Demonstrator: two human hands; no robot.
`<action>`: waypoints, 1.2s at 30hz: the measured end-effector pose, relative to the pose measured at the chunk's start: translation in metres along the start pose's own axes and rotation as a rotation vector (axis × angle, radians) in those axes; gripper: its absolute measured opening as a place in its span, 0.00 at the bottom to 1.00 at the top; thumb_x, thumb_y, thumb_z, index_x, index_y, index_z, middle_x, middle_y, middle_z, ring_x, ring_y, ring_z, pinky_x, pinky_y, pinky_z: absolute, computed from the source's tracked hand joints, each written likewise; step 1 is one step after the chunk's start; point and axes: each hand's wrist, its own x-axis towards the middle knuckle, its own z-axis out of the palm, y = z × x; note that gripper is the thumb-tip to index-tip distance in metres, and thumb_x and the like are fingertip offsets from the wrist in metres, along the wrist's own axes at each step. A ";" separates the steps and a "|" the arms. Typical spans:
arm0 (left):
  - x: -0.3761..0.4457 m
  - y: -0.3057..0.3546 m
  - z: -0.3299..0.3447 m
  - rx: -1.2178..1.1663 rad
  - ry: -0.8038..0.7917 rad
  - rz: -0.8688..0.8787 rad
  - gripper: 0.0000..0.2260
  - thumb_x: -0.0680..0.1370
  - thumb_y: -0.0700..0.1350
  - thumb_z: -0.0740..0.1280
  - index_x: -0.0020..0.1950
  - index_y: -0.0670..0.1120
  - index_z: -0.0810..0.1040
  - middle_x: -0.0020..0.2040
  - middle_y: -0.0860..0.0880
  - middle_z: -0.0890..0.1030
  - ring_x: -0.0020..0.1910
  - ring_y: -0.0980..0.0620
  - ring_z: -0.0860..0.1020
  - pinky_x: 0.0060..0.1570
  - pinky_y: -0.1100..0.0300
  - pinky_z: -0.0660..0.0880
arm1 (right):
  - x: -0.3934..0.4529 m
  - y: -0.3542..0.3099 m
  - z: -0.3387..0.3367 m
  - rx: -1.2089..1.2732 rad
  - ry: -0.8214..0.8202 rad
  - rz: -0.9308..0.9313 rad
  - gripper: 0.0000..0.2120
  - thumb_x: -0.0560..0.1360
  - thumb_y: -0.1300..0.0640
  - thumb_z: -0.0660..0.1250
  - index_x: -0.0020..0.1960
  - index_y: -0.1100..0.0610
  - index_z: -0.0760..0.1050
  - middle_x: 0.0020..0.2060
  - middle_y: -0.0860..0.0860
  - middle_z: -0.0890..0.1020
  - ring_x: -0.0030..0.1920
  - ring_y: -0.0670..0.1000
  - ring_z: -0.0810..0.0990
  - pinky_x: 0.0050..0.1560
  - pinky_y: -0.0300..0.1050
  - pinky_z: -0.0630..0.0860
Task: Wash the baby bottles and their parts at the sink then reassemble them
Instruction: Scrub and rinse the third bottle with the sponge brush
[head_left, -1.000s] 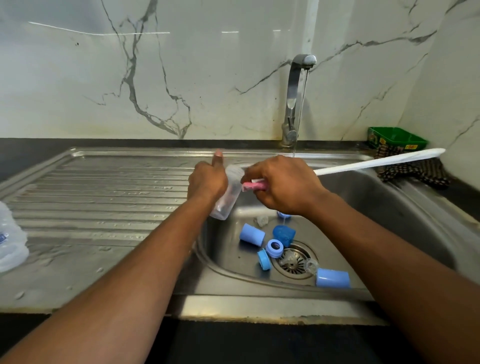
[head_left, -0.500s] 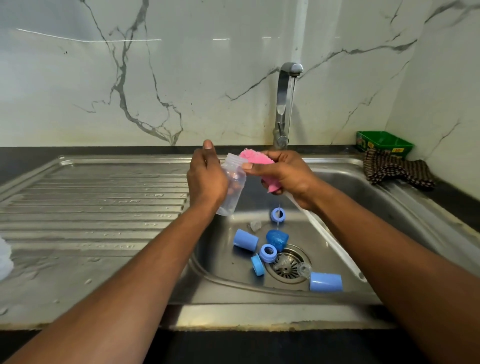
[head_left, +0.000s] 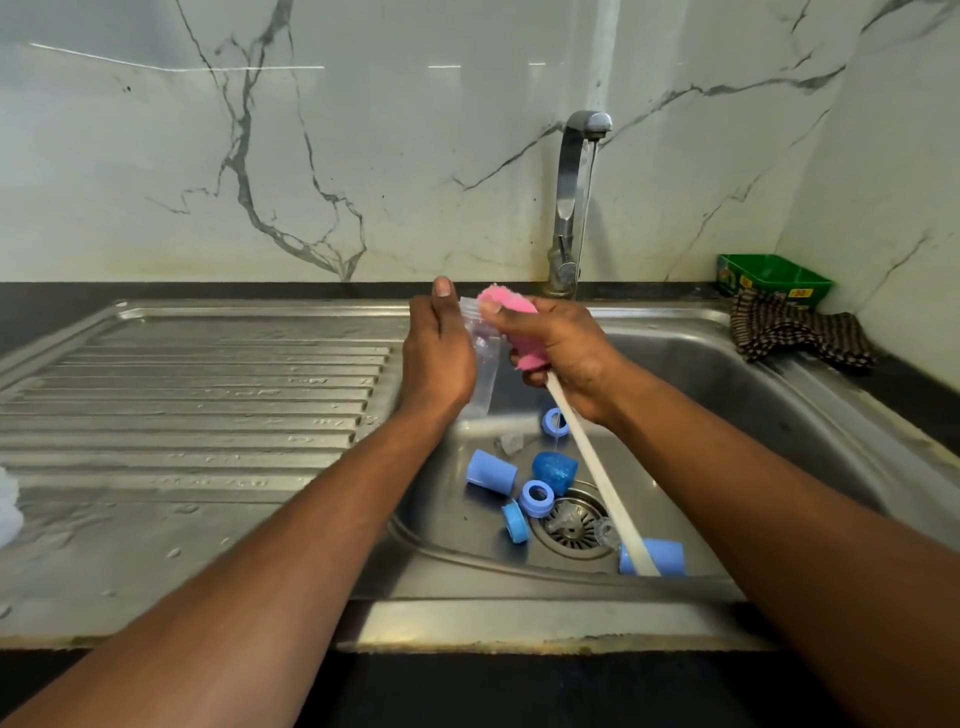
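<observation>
Left hand (head_left: 438, 358) grips a clear baby bottle (head_left: 483, 364), upright w/ its threaded neck at the top, held over the left edge of the sink basin (head_left: 727, 395). Right hand (head_left: 558, 348) is clenched round the pink sponge head (head_left: 511, 332) of a bottle brush, sponge pressed vs. the bottle's neck; the brush's white handle (head_left: 597, 478) slants down toward the person, its end over the basin's front. Thin stream of water runs from the tap (head_left: 574, 202) just behind the hands. On the basin floor, approx. round the drain (head_left: 569, 525): a light blue cap (head_left: 491, 472) on its side, a darker blue cap (head_left: 555, 470), two blue screw rings (head_left: 536, 498) and (head_left: 555, 422), a blue disc-shaped part (head_left: 515, 521), another light blue cap (head_left: 665, 557) at front right, plus a clear teat (head_left: 511, 442) and a clear piece (head_left: 602, 532) by the drain. Wet ribbed drainboard (head_left: 197, 395) to the left. Back right corner: green box (head_left: 774, 278) and a dark checked cloth (head_left: 795, 332) draped on the sink rim.
</observation>
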 end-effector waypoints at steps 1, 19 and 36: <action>0.001 -0.001 0.003 -0.011 -0.032 -0.039 0.25 0.84 0.60 0.47 0.68 0.45 0.69 0.61 0.43 0.79 0.60 0.45 0.77 0.55 0.54 0.73 | 0.002 0.002 0.002 0.011 0.037 -0.018 0.21 0.68 0.51 0.77 0.56 0.62 0.81 0.34 0.51 0.79 0.26 0.44 0.67 0.24 0.37 0.63; 0.003 -0.006 -0.015 -0.011 -0.404 -0.028 0.31 0.55 0.51 0.84 0.56 0.47 0.81 0.49 0.50 0.85 0.50 0.50 0.84 0.42 0.52 0.83 | 0.010 0.002 -0.037 0.138 0.089 -0.035 0.21 0.67 0.53 0.76 0.55 0.63 0.80 0.38 0.52 0.82 0.28 0.47 0.68 0.20 0.36 0.60; -0.002 -0.004 -0.019 -0.281 -0.771 -0.236 0.30 0.71 0.57 0.73 0.68 0.44 0.73 0.61 0.41 0.81 0.56 0.40 0.81 0.54 0.41 0.79 | 0.007 -0.005 -0.029 0.217 -0.004 -0.114 0.19 0.67 0.52 0.75 0.51 0.63 0.80 0.27 0.51 0.77 0.23 0.45 0.69 0.21 0.37 0.67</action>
